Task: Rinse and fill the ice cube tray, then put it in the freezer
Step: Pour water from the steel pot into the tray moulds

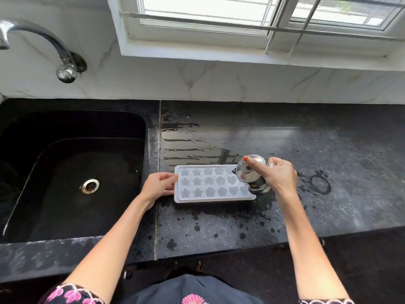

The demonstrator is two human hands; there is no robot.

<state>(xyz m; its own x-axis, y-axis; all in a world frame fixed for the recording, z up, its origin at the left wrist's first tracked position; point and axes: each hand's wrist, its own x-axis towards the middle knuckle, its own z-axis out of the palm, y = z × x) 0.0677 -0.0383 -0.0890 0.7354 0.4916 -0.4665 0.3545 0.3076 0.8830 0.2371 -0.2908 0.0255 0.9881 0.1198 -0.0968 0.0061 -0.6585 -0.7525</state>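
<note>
A white ice cube tray (208,185) with star, flower and heart moulds lies flat on the black countertop (317,172), just right of the sink. My left hand (158,186) grips its left short edge. My right hand (279,176) holds a small steel jug with a lid (252,175), tilted leftward over the tray's right end. One finger rests on the lid. The jug hides the tray's far right corner. Whether the moulds hold water I cannot tell.
A black sink (74,172) with a steel drain (89,185) lies to the left, a steel tap (41,47) above it on the marble wall. Water streaks and drops wet the counter around the tray. A window (241,16) is behind.
</note>
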